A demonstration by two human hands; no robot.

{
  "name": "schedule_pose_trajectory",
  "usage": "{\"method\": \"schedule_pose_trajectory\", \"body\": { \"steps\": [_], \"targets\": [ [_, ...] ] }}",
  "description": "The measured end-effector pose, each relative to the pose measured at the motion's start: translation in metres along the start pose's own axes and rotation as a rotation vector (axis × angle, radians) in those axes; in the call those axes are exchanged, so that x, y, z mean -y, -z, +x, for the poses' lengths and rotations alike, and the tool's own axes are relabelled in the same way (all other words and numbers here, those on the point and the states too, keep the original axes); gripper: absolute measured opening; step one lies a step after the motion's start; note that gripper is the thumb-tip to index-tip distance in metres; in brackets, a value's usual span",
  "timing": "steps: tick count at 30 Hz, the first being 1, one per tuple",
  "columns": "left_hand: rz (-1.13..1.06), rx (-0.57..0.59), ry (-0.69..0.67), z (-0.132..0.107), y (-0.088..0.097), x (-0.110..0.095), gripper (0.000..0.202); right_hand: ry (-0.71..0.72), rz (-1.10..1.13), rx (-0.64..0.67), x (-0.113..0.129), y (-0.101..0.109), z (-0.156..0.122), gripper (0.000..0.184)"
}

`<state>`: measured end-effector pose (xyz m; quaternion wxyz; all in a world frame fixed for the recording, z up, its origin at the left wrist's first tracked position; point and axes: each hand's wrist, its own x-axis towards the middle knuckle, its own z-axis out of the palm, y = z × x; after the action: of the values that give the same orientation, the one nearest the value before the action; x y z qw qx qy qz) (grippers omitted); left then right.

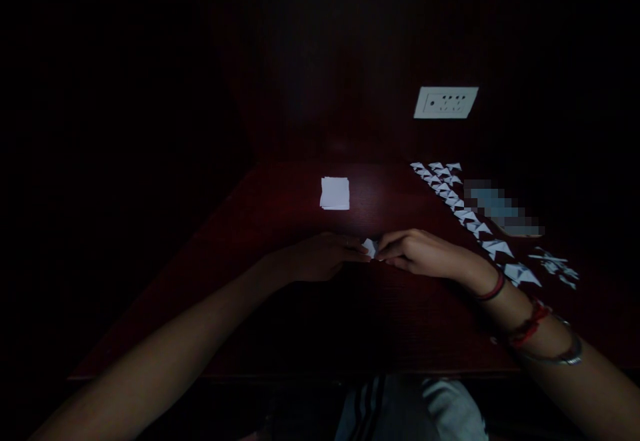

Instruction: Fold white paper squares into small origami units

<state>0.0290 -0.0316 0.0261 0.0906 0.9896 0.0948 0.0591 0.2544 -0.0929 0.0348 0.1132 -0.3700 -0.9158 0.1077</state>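
Between my two hands, low over the table, is a small folded white paper. My left hand pinches its left side with the fingertips. On its right side, the thumb and fingers of my right hand are closed on the same paper. Beyond my hands lies a stack of square white paper sheets. To the right, several folded white paper pieces run in slanting rows, the nearest lying close to my right wrist. Dim light hides the finer folds of the held paper.
A dark red table meets a wall with a white socket plate. At the right lie a blurred-out flat object, perhaps a phone, and a heap of thin white paper scraps. The table's front edge is near my lap.
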Motion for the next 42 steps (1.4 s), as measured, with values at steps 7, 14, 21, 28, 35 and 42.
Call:
{"method": "schedule_pose_trajectory", "body": {
  "steps": [7, 14, 21, 28, 35, 42],
  "targets": [
    [-0.008, -0.049, -0.038, 0.001, 0.000, 0.003, 0.045, 0.013, -0.196, -0.011, 0.005, -0.002, 0.003, 0.026],
    [-0.002, -0.032, -0.046, 0.003, -0.003, 0.007, 0.049, -0.005, -0.337, 0.075, 0.013, -0.004, 0.006, 0.021],
    [-0.044, -0.026, -0.048, 0.001, 0.000, 0.008, 0.050, -0.025, -0.083, 0.078, 0.007, 0.005, 0.008, 0.022],
    [-0.051, -0.065, -0.022, 0.000, 0.000, 0.008, 0.045, -0.044, 0.101, -0.017, -0.015, 0.004, -0.003, 0.028],
    [-0.083, -0.053, 0.005, 0.001, 0.001, 0.007, 0.047, -0.021, -0.008, -0.047, -0.016, -0.007, -0.005, 0.035],
    [-0.105, -0.052, 0.011, -0.001, 0.001, 0.008, 0.048, 0.034, -0.258, 0.005, -0.004, -0.012, -0.001, 0.025]
  ]
}}
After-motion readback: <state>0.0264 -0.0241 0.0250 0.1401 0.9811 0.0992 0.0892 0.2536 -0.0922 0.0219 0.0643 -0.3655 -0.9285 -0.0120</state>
